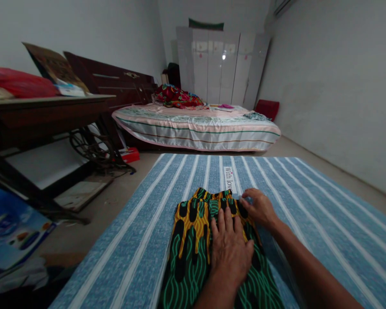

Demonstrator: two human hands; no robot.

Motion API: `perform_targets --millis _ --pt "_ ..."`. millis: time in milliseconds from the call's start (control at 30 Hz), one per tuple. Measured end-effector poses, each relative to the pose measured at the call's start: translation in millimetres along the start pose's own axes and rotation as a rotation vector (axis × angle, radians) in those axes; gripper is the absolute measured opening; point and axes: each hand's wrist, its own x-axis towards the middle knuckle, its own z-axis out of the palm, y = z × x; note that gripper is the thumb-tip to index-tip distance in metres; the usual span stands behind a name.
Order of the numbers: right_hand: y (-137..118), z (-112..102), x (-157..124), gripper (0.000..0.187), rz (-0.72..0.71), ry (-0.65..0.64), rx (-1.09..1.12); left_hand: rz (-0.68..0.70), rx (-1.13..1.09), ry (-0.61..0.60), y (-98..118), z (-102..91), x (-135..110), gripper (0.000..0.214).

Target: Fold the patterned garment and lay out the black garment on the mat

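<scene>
A garment (193,240) with a black, green and mustard wavy print lies on the blue-and-white striped bedding (131,240). Its narrow upper band points away from me, and its lower end runs out of view. My left hand (230,246) rests flat on the garment's middle, fingers stretched forward and slightly apart. At the upper right corner is my right hand (259,206), its thumb and forefinger brought together at the cloth's edge. Part of the print is hidden under my left hand and forearm.
Beyond the bedding stands another bed (196,128) with a red floral blanket (176,96). A treadle sewing table (48,107) is at left, above a blue printed box (13,231). White wardrobes (215,64) line the far wall.
</scene>
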Motion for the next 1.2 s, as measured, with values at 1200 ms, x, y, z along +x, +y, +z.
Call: perform_targets --millis 1200 --pt "-79 27 34 0.012 0.195 -0.273 0.282 0.095 -0.033 -0.001 0 -3.1 -7 0.058"
